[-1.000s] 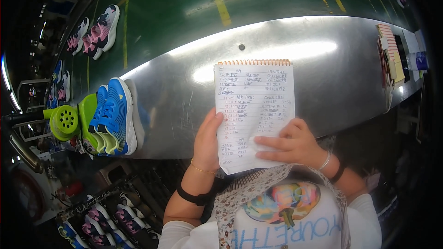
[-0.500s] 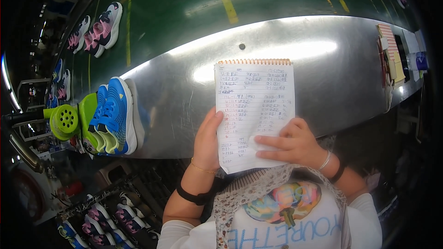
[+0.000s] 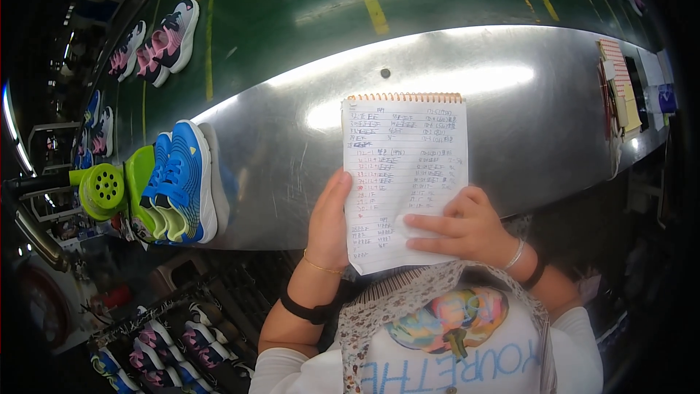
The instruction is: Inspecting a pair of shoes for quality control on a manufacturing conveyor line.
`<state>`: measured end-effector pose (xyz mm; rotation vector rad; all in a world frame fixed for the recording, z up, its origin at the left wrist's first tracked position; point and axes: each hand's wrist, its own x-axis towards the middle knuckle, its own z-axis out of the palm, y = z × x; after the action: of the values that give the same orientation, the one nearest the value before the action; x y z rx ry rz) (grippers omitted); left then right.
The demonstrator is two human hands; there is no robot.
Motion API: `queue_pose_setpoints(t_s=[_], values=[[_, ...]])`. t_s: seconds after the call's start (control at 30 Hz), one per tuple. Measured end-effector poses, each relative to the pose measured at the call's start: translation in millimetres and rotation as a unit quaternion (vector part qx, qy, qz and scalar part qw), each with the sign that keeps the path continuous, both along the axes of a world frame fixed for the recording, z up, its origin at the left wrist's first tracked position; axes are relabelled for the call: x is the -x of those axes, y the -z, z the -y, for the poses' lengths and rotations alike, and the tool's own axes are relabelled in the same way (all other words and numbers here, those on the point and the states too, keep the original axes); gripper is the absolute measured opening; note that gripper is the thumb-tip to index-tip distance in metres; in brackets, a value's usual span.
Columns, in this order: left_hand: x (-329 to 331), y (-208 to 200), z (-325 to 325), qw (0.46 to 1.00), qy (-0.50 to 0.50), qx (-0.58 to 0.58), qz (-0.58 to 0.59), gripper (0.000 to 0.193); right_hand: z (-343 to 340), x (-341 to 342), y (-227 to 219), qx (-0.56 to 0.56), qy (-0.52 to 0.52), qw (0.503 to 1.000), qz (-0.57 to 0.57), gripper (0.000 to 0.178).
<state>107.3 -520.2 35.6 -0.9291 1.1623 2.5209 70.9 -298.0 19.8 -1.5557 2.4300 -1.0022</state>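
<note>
A spiral-bound notepad stands before me, its coil along the far edge and its lined page covered in handwriting. My left hand is closed around the pad's left edge, thumb at the front and the other fingers hidden behind. On the lower right side, my right hand grips the pad, with two fingers laid across the page. The backs of both grips cannot be seen. Left of the pad, a pair of blue sneakers with white soles rests beside a bright green holder.
Beyond the metal worktop runs a green conveyor belt with yellow stripes. Pink and navy sneakers ride on it. Papers lie at the worktop's right end. A rack of shoes stands at lower left.
The belt's yellow stripes have slid a little to the right, and the pink and navy sneakers have shifted slightly with them. Both hands keep the same hold on the notepad.
</note>
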Motion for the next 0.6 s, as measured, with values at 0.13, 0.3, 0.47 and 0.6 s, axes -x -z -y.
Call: queue_pose_setpoints(t_s=[0.13,0.3,0.47,0.6], values=[[-0.4,1.7,0.8,1.0,0.002,-0.009,-0.008,0.04,-0.1,0.3,-2.2,-0.005,-0.002,1.0,0.006,0.028],[0.8,0.3,0.0,1.0,0.003,-0.009,0.0,0.041,-0.6,1.1,-5.4,-0.015,-0.005,1.0,0.023,0.029],[1.0,0.4,-0.3,1.0,0.001,-0.004,0.004,0.042,-0.9,2.3,-5.2,-0.022,-0.009,0.999,0.03,0.031],[0.6,1.6,0.4,1.0,-0.004,-0.008,0.007,0.041,-0.4,2.9,-4.1,-0.016,-0.011,0.999,0.037,0.031]])
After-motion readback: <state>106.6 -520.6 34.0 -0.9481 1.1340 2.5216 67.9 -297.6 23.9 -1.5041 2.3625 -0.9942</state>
